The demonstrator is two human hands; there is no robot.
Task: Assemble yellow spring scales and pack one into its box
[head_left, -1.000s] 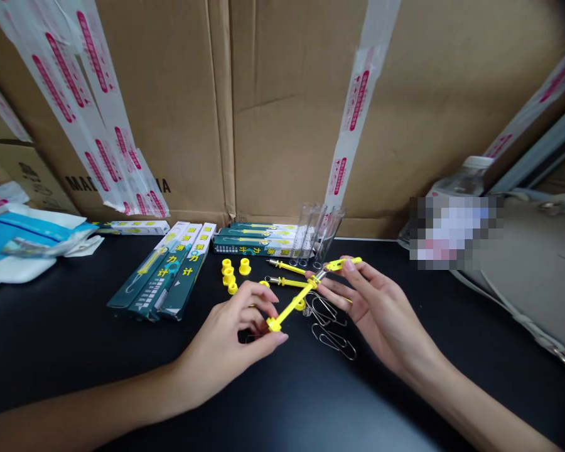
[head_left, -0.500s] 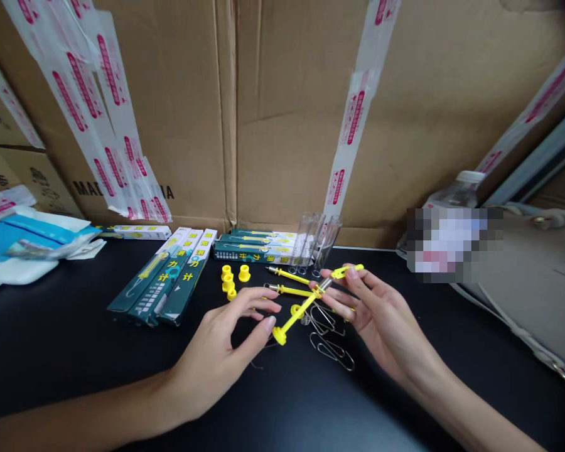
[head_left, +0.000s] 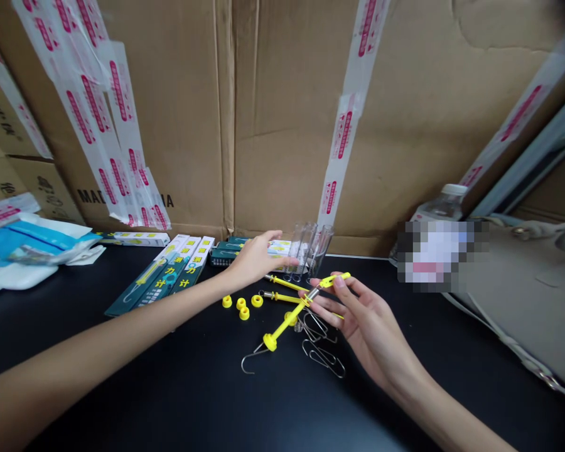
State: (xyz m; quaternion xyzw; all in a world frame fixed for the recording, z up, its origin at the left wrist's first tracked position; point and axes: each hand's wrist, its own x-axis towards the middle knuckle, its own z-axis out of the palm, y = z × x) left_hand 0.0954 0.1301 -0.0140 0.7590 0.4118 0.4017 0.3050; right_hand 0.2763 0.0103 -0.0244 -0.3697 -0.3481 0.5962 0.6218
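Yellow rod: held aslant above the table, between the two hands' sides of the scene; the yellow rod (head_left: 285, 322) is pointed near and left, with its flange (head_left: 270, 342) and wire hook (head_left: 248, 361) at the near end.
Right hand: thumb and fingertips of the right hand (head_left: 374, 317) are clamped on the yellow tab (head_left: 335, 280) at the far end; a light pinch is advised, so that the spring (head_left: 312, 294) is not bent.
Left hand: thumb and fingers of the left hand (head_left: 254, 260) are spread apart beside the clear tubes (head_left: 319, 251); whether a tube is touched cannot be told.
Tube grip: one wall is best pinched squarely, since neighbouring tubes could be knocked over.
Hook clearance: the hook is best held away from the loose wire hooks (head_left: 324, 361) on the right, where snagging is possible.
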